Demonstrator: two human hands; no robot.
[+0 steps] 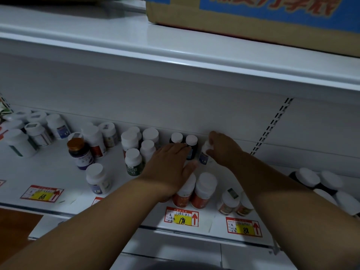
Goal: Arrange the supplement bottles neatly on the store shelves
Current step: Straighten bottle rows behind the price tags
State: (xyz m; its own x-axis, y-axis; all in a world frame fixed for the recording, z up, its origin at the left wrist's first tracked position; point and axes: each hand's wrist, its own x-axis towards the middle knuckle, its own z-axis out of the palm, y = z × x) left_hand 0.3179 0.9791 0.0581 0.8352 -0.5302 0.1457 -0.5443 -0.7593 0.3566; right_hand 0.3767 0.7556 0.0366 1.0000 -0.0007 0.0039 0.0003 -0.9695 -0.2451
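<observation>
A person's two bare arms reach from the bottom of the frame onto a white store shelf (58, 168) scattered with supplement bottles. The right hand (224, 149), right of centre, curls its fingers round a small white-capped bottle (205, 152) near the back wall, hiding most of its label. The left hand (169, 162) lies flat with fingers straight over the centre of the shelf, touching a dark bottle (191, 147); whatever sits beneath the palm cannot be seen. Two orange-labelled bottles (202, 190) stand just below, one partly covered by the wrist. A cardboard box (253, 20), cut off at upper right, rests on the shelf above. Price tags (182, 217) read 68, 198 and 88; their small print is illegible.
</observation>
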